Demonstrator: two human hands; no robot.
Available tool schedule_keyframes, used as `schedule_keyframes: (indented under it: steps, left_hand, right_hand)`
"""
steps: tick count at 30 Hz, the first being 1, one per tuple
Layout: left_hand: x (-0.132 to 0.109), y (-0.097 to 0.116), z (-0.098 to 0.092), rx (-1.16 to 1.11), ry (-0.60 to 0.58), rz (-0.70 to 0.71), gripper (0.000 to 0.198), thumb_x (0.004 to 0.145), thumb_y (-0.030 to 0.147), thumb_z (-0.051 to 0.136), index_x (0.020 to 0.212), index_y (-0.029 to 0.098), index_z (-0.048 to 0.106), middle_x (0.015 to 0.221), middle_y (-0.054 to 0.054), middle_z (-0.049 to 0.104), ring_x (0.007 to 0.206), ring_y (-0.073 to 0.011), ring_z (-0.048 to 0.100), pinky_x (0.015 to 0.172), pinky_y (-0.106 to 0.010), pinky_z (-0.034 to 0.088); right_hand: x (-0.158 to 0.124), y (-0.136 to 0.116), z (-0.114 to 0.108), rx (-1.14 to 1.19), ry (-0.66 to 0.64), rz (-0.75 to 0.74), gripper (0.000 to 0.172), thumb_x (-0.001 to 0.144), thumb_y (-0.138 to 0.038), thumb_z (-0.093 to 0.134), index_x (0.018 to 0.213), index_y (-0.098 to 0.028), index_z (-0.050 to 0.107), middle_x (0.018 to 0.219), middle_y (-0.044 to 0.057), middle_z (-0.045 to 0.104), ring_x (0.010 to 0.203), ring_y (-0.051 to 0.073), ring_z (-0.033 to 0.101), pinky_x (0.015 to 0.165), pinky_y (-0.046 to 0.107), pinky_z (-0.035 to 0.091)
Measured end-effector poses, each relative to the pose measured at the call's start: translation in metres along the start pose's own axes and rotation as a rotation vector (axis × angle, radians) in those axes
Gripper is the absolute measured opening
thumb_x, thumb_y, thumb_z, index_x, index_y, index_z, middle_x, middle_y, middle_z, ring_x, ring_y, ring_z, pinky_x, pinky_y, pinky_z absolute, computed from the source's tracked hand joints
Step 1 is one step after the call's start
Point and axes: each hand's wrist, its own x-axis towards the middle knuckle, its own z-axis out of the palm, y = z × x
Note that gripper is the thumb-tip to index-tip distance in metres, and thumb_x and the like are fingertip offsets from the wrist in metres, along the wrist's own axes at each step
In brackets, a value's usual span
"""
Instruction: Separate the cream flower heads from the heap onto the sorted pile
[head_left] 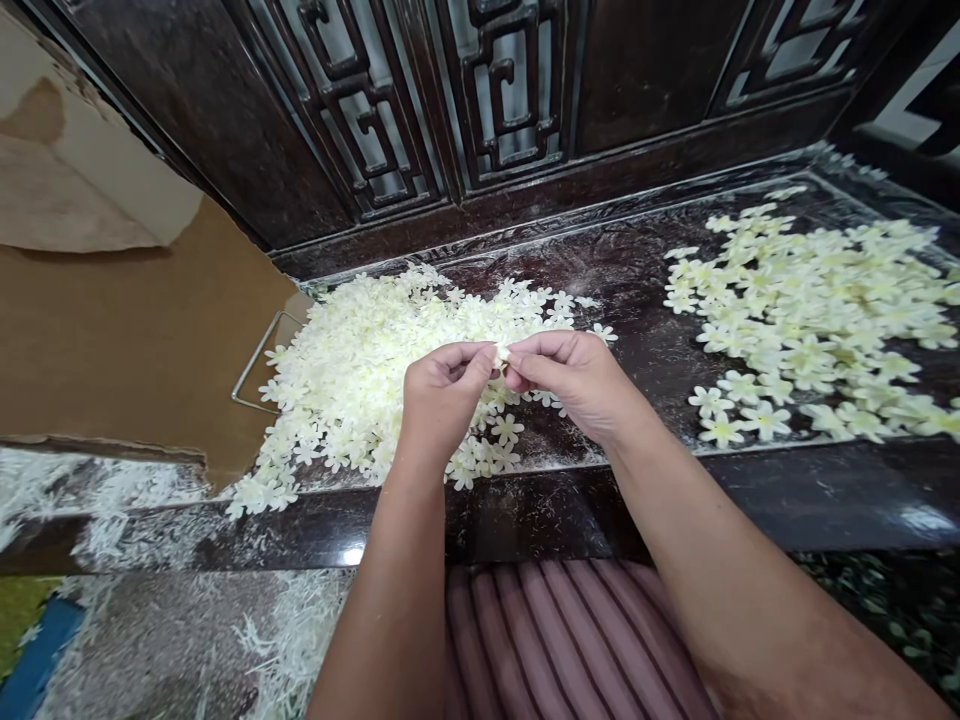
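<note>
Between my two hands is a small white artificial flower [501, 355], pinched at the fingertips and partly hidden by them. My left hand [448, 390] is closed on its left side, thumb against forefinger. From the right, my right hand [574, 375] grips it with thumb and fingers together. Both hands hover over the front right part of a big heap of pale yellow-white flowers [367, 360]. Off to the right lies a second, looser pile of five-petalled flowers [825, 310] on the same dark wooden bench [637, 270].
A brown cardboard sheet [135, 350] stands at the left, with a bent metal wire loop [255, 360] beside it. Carved dark wooden panels [510, 90] rise behind the bench. White shreds [142, 500] litter the bench's left front and the floor [187, 640]. Dark green leaves [885, 610] show at lower right.
</note>
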Motion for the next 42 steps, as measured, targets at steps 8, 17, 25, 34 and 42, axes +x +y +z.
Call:
schedule_keyframes:
  steps: [8, 17, 25, 34, 42]
  left_hand:
    - [0.0005, -0.0016, -0.0025, 0.005, -0.010, 0.021, 0.016, 0.068, 0.029, 0.073, 0.075, 0.015, 0.072, 0.068, -0.002, 0.071, 0.063, -0.0118, 0.064, 0.064, -0.025, 0.054]
    - [-0.0014, 0.0001, -0.0007, 0.104, -0.007, 0.069, 0.014, 0.070, 0.026, 0.069, 0.078, 0.016, 0.073, 0.074, -0.005, 0.073, 0.066, -0.0127, 0.065, 0.061, -0.024, 0.053]
    - [-0.0030, 0.0008, -0.0013, 0.167, -0.007, 0.101, 0.014, 0.072, 0.027, 0.068, 0.080, 0.016, 0.073, 0.076, -0.005, 0.073, 0.068, -0.0125, 0.065, 0.062, -0.023, 0.054]
    - [-0.0035, -0.0007, -0.0020, 0.195, -0.008, 0.124, 0.016, 0.073, 0.028, 0.067, 0.082, 0.017, 0.074, 0.081, -0.005, 0.073, 0.072, -0.0135, 0.066, 0.066, -0.024, 0.054]
    - [-0.0046, 0.0011, -0.0022, 0.146, -0.009, 0.120, 0.015, 0.073, 0.027, 0.068, 0.081, 0.016, 0.073, 0.078, -0.005, 0.073, 0.069, -0.0127, 0.065, 0.064, -0.024, 0.054]
  right_hand:
    - [0.0004, 0.0041, -0.0036, 0.020, -0.036, -0.021, 0.023, 0.052, -0.032, 0.082, 0.062, -0.017, 0.069, 0.054, -0.001, 0.064, 0.054, 0.009, 0.058, 0.061, 0.026, 0.051]
    - [-0.0006, 0.0012, -0.0002, 0.002, -0.009, -0.001, 0.012, 0.063, -0.024, 0.072, 0.056, -0.016, 0.066, 0.053, -0.001, 0.063, 0.052, 0.008, 0.056, 0.060, 0.025, 0.049]
    - [0.0002, 0.0022, -0.0010, 0.017, 0.017, 0.020, 0.004, 0.062, -0.017, 0.071, 0.059, -0.016, 0.068, 0.051, -0.001, 0.063, 0.051, 0.008, 0.056, 0.060, 0.025, 0.050]
    - [0.0004, 0.0012, -0.0006, 0.008, 0.005, 0.030, 0.010, 0.058, -0.022, 0.076, 0.057, -0.017, 0.068, 0.052, -0.001, 0.062, 0.052, 0.008, 0.055, 0.060, 0.025, 0.049]
    - [-0.0017, 0.0009, -0.0016, 0.030, -0.039, 0.013, 0.016, 0.060, -0.029, 0.077, 0.058, -0.017, 0.067, 0.054, -0.001, 0.062, 0.054, 0.008, 0.055, 0.061, 0.026, 0.049]
